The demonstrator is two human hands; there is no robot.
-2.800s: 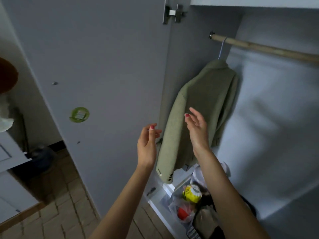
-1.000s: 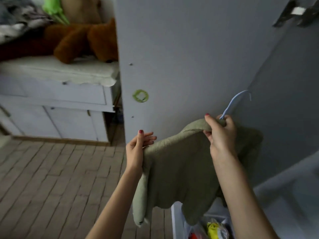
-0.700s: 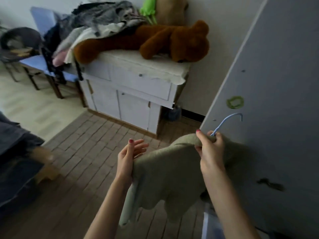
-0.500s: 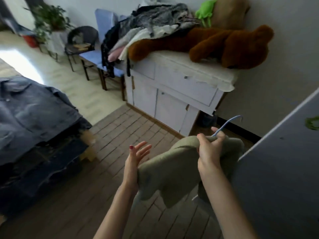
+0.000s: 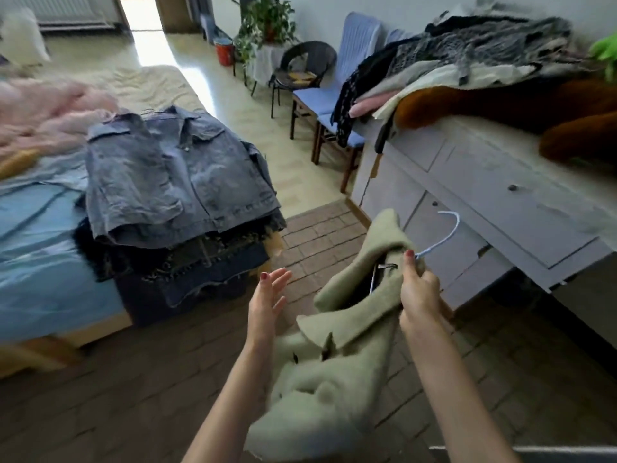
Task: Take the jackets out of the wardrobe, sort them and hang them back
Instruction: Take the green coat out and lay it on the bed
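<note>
Head view: from where I stand the person has turned toward the bed, arms out over the brick floor [image 5: 140,379], a pale green jacket [image 5: 337,369] carried between them.
Step in hand: taking out, I judge; the green jacket is off the rail and on its way to the pile, with the sorting and re-hanging not yet begun.
Green jacket: in mid-air in front of the person, hanging from its collar end, body and sleeve drooping toward the floor, touching neither bed nor cabinet.
Hanger: a light blue wire hanger [image 5: 442,233] is inside the collar, its hook sticking up above the right hand.
Right hand: the right hand [image 5: 419,289] is clenched round the collar and the neck of the hanger, bearing the jacket's weight.
Left hand: the left hand [image 5: 267,300] is released, fingers straight and spread, palm turned toward the jacket; I cannot tell whether the forearm brushes the cloth lower down.
Pile: a denim jacket [image 5: 173,175] lies flat on top of darker jackets [image 5: 187,269], stacked at the near corner of the bed [image 5: 40,262].
Right side: a white cabinet [image 5: 494,202] stands there, heaped with clothes.
Next move: probably carrying the jacket to the bed corner and laying it on or beside the pile, with the left hand steadying the loose body.
</note>
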